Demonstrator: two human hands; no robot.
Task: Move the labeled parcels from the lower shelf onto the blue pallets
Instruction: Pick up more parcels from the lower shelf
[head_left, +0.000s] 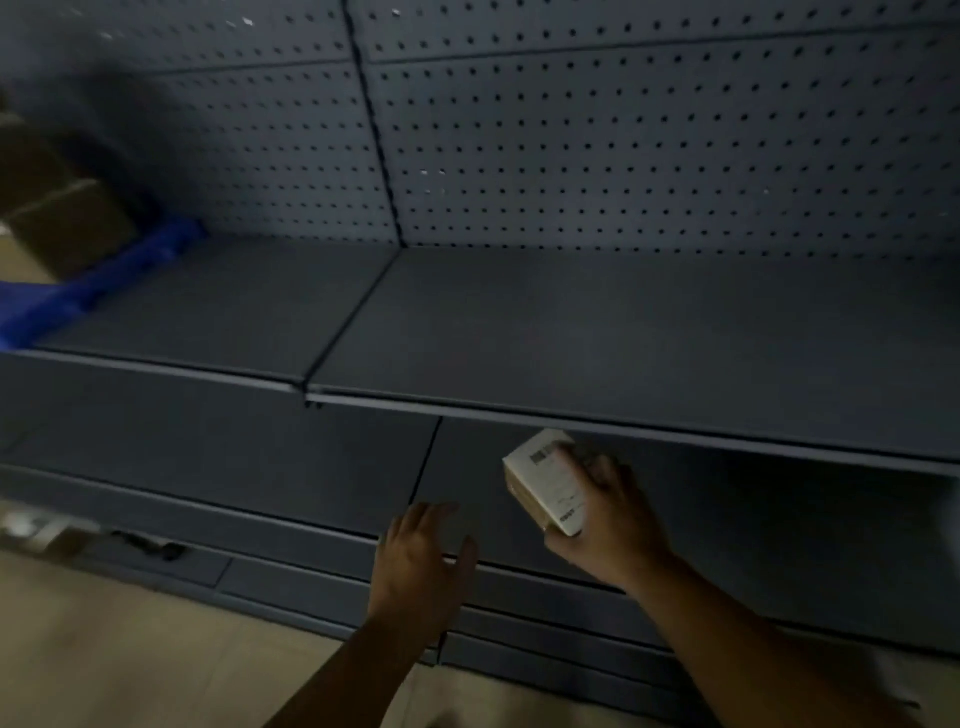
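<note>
My right hand grips a small cardboard parcel with a white printed label, holding it tilted just in front of the lower shelf, under the lip of the shelf above. My left hand reaches toward the lower shelf with its fingers spread and relaxed, holding nothing, a little left of the parcel. A blue pallet shows at the far left, past the end of the shelving.
The dark upper shelf juts out above the parcel, backed by a perforated panel. Brown cardboard boxes stand on the pallet at the left. Tan floor lies in front of the shelving base.
</note>
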